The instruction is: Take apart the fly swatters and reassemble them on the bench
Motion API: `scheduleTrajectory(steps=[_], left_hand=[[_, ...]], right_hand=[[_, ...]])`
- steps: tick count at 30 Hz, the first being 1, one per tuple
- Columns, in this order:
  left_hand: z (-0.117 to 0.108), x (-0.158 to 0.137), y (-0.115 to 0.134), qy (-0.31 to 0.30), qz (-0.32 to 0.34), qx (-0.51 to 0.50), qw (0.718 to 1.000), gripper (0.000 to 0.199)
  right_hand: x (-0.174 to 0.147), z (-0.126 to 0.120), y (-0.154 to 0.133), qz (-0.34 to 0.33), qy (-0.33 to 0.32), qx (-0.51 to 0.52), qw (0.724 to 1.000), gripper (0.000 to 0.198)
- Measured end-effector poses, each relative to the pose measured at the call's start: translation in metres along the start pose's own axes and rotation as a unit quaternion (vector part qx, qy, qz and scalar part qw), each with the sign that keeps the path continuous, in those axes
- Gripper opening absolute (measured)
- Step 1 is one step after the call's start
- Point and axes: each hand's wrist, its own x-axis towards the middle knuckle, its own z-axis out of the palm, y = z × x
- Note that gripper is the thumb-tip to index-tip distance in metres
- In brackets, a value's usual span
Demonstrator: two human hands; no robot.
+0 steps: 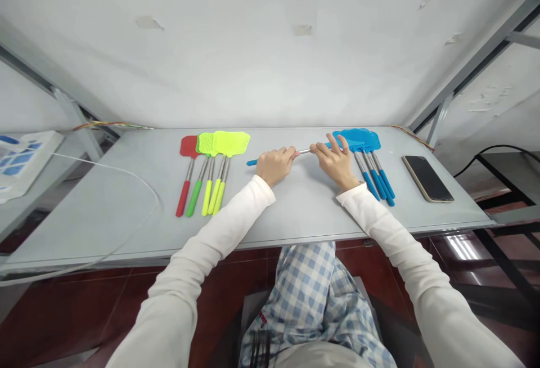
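A blue fly swatter (252, 162) lies sideways between my two hands, its metal shaft showing in the gap. My left hand (275, 164) is wrapped round the handle end. My right hand (334, 160) pinches the shaft near the head, with some fingers raised. Just beyond the right hand, several blue fly swatters (371, 142) lie overlapped, handles toward me. Over on the left lie a red fly swatter (183, 196), a green fly swatter (194, 198) and several yellow fly swatters (231, 142), also with handles toward me.
The grey table (295, 216) backs onto a white wall. A phone (428, 179) lies at its right side. A white cable (143, 179) curves across the left part. Metal posts (441, 117) stand at the sides, and a white and blue package (25, 162) sits far left.
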Motion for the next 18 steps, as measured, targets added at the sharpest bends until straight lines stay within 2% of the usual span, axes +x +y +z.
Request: scheduleTrajectory(steps=[9, 18], left_hand=[[-0.008, 0.003, 0.004, -0.018, 0.005, -0.008, 1.0, 0.049], [-0.014, 0.008, -0.004, -0.042, 0.006, -0.058, 0.997, 0.042]], right_hand=[[-0.006, 0.006, 0.002, 0.018, 0.047, -0.029, 0.998, 0.033], [-0.012, 0.009, 0.006, 0.056, 0.029, -0.037, 0.997, 0.035]])
